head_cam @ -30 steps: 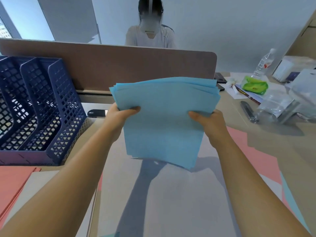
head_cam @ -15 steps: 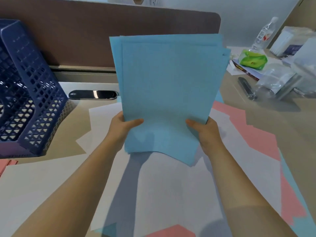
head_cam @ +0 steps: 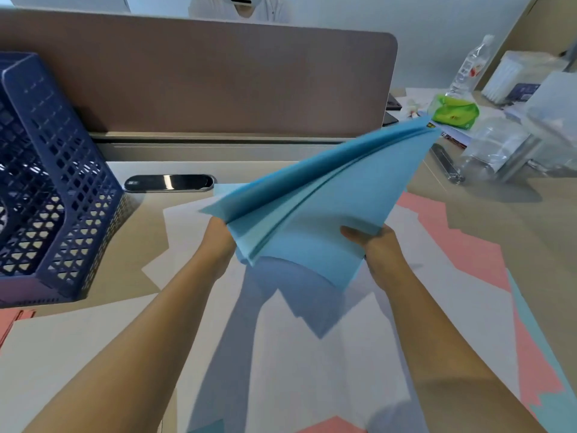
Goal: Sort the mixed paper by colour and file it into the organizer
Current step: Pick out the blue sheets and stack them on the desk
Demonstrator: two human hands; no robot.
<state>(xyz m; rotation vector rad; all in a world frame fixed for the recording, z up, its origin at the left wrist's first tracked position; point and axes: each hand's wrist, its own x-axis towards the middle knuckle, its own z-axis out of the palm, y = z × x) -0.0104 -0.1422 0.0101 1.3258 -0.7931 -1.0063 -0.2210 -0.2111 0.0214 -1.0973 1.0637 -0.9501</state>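
A stack of blue paper [head_cam: 324,201] hangs above the desk, tilted with its far corner up toward the right and its sheets fanned apart. My left hand [head_cam: 218,242] grips its near left corner from underneath. My right hand [head_cam: 374,245] pinches its near right edge. The dark blue mesh organizer [head_cam: 59,195] stands at the left edge of the desk, well left of the stack. Under my arms lie loose white sheets [head_cam: 337,370], and pink sheets [head_cam: 462,245] show on the right.
A brown desk divider [head_cam: 218,82] runs across the back, with a person seated behind it. A black cable slot [head_cam: 168,183] sits in the desk near the divider. At the right rear are a water bottle [head_cam: 468,67], a green pack [head_cam: 454,111] and clear plastic boxes [head_cam: 496,145].
The blue stack has swung from upright and facing me to a slanted, nearly edge-on pose, its top tipped right. The camera has dipped down toward the desk.
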